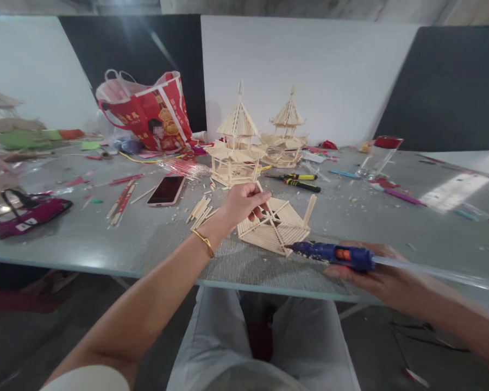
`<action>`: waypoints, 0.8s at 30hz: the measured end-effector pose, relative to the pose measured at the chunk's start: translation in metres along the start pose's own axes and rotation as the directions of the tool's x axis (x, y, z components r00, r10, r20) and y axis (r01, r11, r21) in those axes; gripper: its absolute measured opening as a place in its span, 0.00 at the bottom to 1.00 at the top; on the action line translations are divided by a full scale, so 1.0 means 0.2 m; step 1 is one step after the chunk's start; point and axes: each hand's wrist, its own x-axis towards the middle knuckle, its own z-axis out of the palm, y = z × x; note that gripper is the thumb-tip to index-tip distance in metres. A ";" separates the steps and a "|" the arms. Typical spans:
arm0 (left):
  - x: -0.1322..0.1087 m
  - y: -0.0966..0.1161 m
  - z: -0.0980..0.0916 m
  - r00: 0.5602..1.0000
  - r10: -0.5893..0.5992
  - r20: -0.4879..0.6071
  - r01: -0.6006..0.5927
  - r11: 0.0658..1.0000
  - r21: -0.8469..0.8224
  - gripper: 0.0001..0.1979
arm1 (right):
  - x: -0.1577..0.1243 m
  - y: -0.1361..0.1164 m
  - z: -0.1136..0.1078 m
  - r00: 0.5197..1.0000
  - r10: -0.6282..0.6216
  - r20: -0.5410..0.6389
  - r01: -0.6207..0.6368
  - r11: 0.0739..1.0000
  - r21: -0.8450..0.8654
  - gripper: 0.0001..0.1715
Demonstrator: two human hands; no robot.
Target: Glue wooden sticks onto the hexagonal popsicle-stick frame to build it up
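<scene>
A flat many-sided panel of wooden sticks [261,235] lies near the table's front edge, with one short post [309,212] upright at its right corner. Over its far left part, my left hand [248,202] pinches a thin wooden stick [259,186] between thumb and fingers. My right hand [364,271] is wrapped round a blue hot glue gun [330,254] with a clear glue stick [427,267] coming out of its back. The gun's nozzle is at the panel's near corner; whether it touches I cannot tell. Loose short sticks [199,209] lie left of the panel.
Two stick pagodas [237,146] stand behind the panel, beside yellow-and-black pliers [301,185]. Further left are a phone [167,191], wrapped sticks [123,202], a purple pouch [30,216] and a red bag [146,117]. A clear jar [377,158] and scraps lie right.
</scene>
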 end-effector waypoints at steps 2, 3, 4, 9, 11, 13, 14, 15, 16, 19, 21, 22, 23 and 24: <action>0.00 0.00 0.00 1.000 0.004 -0.002 -0.004 1.000 -0.009 0.09 | 0.02 -0.04 -0.01 1.000 -0.022 0.005 0.022 1.000 -0.001 0.16; 0.00 -0.01 0.00 1.000 0.005 -0.002 -0.005 1.000 -0.014 0.09 | 0.03 -0.05 -0.02 1.000 -0.023 0.015 0.022 1.000 0.012 0.16; 0.00 0.00 0.00 1.000 0.005 -0.002 -0.005 1.000 -0.017 0.09 | 0.04 -0.07 -0.03 1.000 -0.022 0.022 0.022 1.000 0.018 0.17; -0.01 0.01 0.00 1.000 0.005 0.003 -0.005 1.000 -0.002 0.09 | 0.02 -0.08 -0.04 0.996 -0.085 0.000 0.085 0.996 -0.039 0.19; -0.01 0.01 0.00 1.000 0.001 0.004 -0.001 1.000 0.000 0.10 | 0.01 -0.05 -0.03 0.990 -0.140 -0.005 0.139 0.988 -0.074 0.19; 0.00 0.01 0.00 1.000 -0.009 0.002 0.009 1.000 -0.009 0.09 | 0.00 -0.02 -0.01 0.987 -0.160 0.023 0.162 0.984 -0.079 0.15; 0.00 0.01 0.00 1.000 -0.015 0.000 0.015 1.000 -0.016 0.09 | 0.00 0.00 0.00 0.986 -0.164 0.040 0.166 0.983 -0.076 0.14; 0.00 0.01 0.00 1.000 -0.020 -0.001 0.019 1.000 -0.022 0.09 | -0.01 0.01 0.01 0.984 -0.171 0.050 0.175 0.981 -0.078 0.15; -0.01 0.01 0.00 1.000 -0.022 -0.002 0.021 0.999 -0.027 0.08 | -0.01 0.02 0.01 0.982 -0.179 0.054 0.183 0.980 -0.082 0.16; -0.01 0.01 0.00 1.000 -0.011 -0.001 0.011 1.000 -0.025 0.08 | -0.02 0.04 0.03 0.981 -0.185 0.055 0.190 0.976 -0.105 0.16; -0.01 0.01 0.00 1.000 -0.004 0.006 0.004 1.000 -0.023 0.09 | -0.03 0.06 0.03 0.985 -0.167 0.047 0.171 0.977 -0.126 0.17; -0.01 0.01 0.00 1.000 -0.004 0.008 0.004 1.000 -0.025 0.09 | -0.04 0.07 0.03 0.988 -0.151 0.036 0.155 0.978 -0.141 0.15; -0.01 0.01 0.00 1.000 -0.004 0.010 0.004 1.000 -0.027 0.09 | -0.04 0.08 0.03 0.991 -0.131 0.021 0.133 0.979 -0.157 0.15; -0.01 0.01 0.00 1.000 -0.004 0.011 0.004 1.000 -0.030 0.08 | -0.05 0.09 0.03 0.994 -0.110 0.003 0.108 0.979 -0.172 0.14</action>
